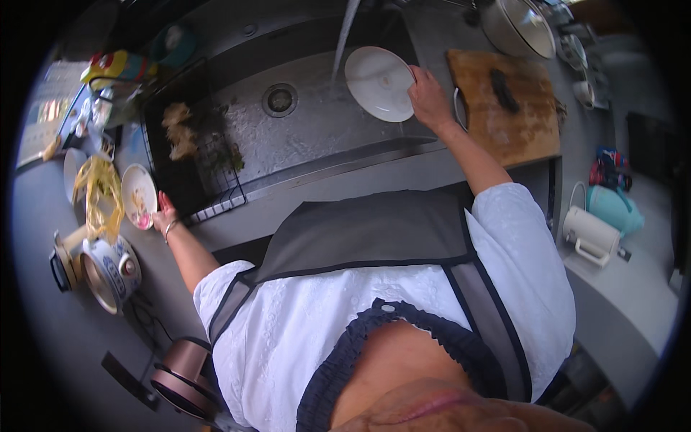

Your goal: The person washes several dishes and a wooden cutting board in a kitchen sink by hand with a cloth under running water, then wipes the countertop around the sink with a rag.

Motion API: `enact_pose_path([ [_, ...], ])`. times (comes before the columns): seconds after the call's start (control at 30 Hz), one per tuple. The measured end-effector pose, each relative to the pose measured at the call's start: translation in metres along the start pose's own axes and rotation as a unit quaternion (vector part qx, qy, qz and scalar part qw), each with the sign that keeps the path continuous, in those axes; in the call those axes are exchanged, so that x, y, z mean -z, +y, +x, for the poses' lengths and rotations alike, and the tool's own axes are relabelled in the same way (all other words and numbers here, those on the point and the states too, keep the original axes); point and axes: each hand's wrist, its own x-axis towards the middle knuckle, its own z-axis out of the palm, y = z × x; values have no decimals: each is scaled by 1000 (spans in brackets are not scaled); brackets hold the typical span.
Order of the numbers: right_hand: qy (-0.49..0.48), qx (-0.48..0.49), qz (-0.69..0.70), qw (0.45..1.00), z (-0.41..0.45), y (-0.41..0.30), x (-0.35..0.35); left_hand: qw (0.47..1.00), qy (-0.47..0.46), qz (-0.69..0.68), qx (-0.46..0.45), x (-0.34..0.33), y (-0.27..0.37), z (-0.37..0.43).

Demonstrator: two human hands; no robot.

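My right hand (430,102) grips the rim of a white plate (372,81) held tilted over the right part of the steel sink (302,129). A stream of water (345,38) runs down just left of that plate. At the left, my left hand (165,214) is at the edge of a smaller white plate (139,189), which bears brownish marks and a pink patch; its fingers seem to hold the rim. Between the hands lies the sink drain (279,100). A black wire rack (224,189) stands at the sink's left end, with tan, shaggy pieces (179,132) beside it.
Right of the sink, a wooden cutting board (526,129) carries a dark elongated thing (503,90). A large white pot (521,27) stands behind it. On the left counter are a yellow plastic bag (105,208) and a blue-patterned cooker (113,270). A white kettle (591,235) stands far right.
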Motion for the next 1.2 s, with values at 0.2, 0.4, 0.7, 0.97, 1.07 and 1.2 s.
enact_pose_path([
  [0.2,88,-412,583,695,-38,57,-5,997,22,72,-1,-29,6,-19],
  [0.4,165,-420,611,651,-37,65,0,980,73,146,-114,-63,-30,-77],
  [0.7,37,-293,282,913,-34,23,-4,965,-33,254,-61,-99,-68,-197],
  [0.97,-17,-70,15,997,-2,27,15,833,-266,483,-43,-145,-125,-275],
  [1.07,82,-319,410,851,3,53,14,801,-308,505,85,-159,-166,-288],
  [1.2,154,-409,540,719,23,48,20,756,-353,515,195,-174,-216,-305],
])
